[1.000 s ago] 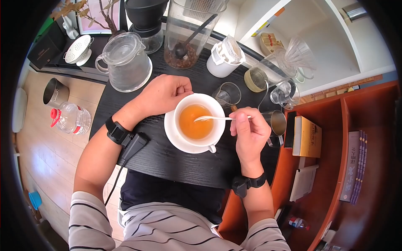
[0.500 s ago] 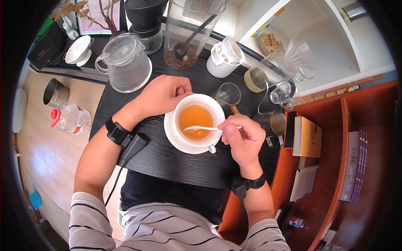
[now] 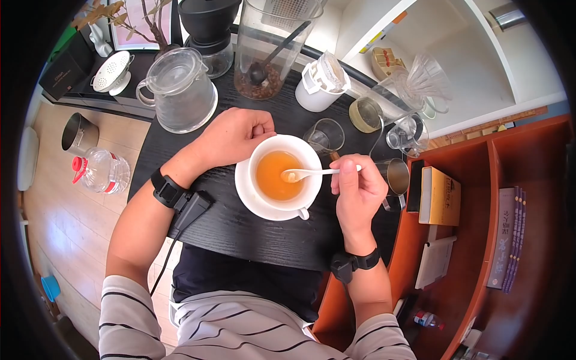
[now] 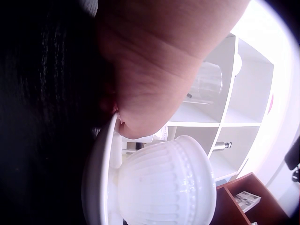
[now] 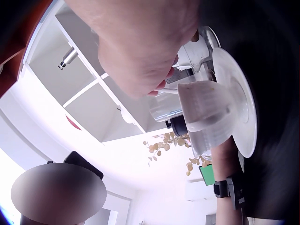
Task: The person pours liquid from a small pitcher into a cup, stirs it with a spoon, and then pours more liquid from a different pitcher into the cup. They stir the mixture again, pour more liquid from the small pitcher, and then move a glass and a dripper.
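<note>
Around you: a glass jug (image 3: pixel 180 90) stands at the far left of the black table (image 3: pixel 240 222), a tall clear jar (image 3: pixel 270 48) behind the cup, a white mug (image 3: pixel 318 84) with a paper filter on top to its right, and a small glass (image 3: pixel 327 137) just beside the cup's far rim.
In the way: a metal pitcher (image 3: pixel 396 177) sits right behind your right hand; the orange shelf (image 3: pixel 480 198) with a yellow box (image 3: pixel 441 195) lies just past it.
Cup: the white cup (image 3: pixel 285 173) stands on its saucer (image 3: pixel 255 201) near the table's front edge, between your two hands, holding amber liquid.
Jar: dark beans at the bottom with a black scoop standing in them.
Jug: clear, lid on; you cannot tell what is in it.
Left hand: your left hand (image 3: pixel 234 135) rests curled into a loose fist against the saucer's rim, gripping nothing.
Right hand: your right hand (image 3: pixel 359 192) pinches the handle of a white spoon (image 3: pixel 312 173), its bowl dipped in the liquid.
</note>
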The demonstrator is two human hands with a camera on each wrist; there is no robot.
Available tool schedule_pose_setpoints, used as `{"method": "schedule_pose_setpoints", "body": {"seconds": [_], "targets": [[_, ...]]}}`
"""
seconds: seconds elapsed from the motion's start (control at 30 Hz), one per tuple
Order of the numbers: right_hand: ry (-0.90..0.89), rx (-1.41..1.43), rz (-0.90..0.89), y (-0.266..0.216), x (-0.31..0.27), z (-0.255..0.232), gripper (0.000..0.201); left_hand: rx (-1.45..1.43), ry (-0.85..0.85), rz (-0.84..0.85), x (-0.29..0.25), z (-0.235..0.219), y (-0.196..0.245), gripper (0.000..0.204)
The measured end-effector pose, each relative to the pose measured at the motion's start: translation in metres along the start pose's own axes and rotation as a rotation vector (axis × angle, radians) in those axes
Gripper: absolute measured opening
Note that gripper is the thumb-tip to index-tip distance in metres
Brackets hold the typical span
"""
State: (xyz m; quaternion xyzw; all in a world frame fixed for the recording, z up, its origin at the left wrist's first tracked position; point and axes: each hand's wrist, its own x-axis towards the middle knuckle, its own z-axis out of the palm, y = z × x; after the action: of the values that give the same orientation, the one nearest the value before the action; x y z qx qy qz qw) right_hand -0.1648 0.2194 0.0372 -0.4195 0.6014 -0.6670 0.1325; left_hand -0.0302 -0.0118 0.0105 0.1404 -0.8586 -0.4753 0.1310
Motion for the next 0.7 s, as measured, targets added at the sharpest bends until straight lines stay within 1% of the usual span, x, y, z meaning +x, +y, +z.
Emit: {"method": "schedule_pose_setpoints", "body": {"seconds": [0.03, 0.1, 0.13, 0.17, 0.23, 0.27, 0.33, 0.37, 0.43, 0.5, 0.57, 0.7], "targets": [[0.000, 0.000, 0.000, 0.0004, -0.0005, -0.0007, 0.018, 0.002, -0.003, -0.001, 0.0000, -0.0002, 0.0003, 0.015], [-0.132, 0.070, 0.006, 0.0021, -0.0016, -0.0026, 0.015, 0.000, 0.000, -0.003, 0.0002, 0.0006, -0.0009, 0.015], [-0.183, 0.046, -0.001, 0.0015, -0.0020, -0.0040, 0.012, -0.002, 0.002, -0.005, 0.0002, 0.0009, -0.0013, 0.015], [-0.183, 0.046, -0.001, 0.0019, -0.0012, -0.0044, 0.012, -0.002, 0.002, -0.005, 0.0004, 0.0005, -0.0012, 0.015], [-0.267, 0.017, -0.134, 0.0034, 0.0007, -0.0044, 0.010, 0.025, -0.006, -0.020, 0.0007, -0.0009, -0.0007, 0.021], [-0.268, 0.017, -0.134, 0.0038, 0.0001, -0.0043, 0.010, 0.025, -0.006, -0.020, 0.0005, -0.0011, -0.0003, 0.021], [-0.172, 0.032, -0.068, 0.0043, -0.0018, -0.0038, 0.011, 0.021, -0.007, -0.020, 0.0001, -0.0011, 0.0005, 0.021], [-0.172, 0.032, -0.068, 0.0036, -0.0016, -0.0032, 0.011, 0.021, -0.008, -0.020, 0.0001, -0.0006, 0.0002, 0.021], [-0.068, 0.048, -0.020, 0.0008, -0.0010, -0.0013, 0.013, 0.005, 0.005, 0.004, 0.0003, 0.0005, -0.0004, 0.015], [-0.040, 0.063, -0.043, 0.0001, 0.0011, 0.0012, 0.016, 0.006, 0.001, 0.005, 0.0004, 0.0001, -0.0011, 0.015], [0.050, 0.004, -0.007, -0.0008, 0.0021, 0.0021, 0.017, 0.007, -0.003, 0.006, 0.0004, -0.0001, -0.0014, 0.015], [0.023, 0.000, 0.005, 0.0042, 0.0011, 0.0015, 0.018, -0.001, -0.003, 0.005, 0.0002, 0.0004, -0.0011, 0.016]]}}
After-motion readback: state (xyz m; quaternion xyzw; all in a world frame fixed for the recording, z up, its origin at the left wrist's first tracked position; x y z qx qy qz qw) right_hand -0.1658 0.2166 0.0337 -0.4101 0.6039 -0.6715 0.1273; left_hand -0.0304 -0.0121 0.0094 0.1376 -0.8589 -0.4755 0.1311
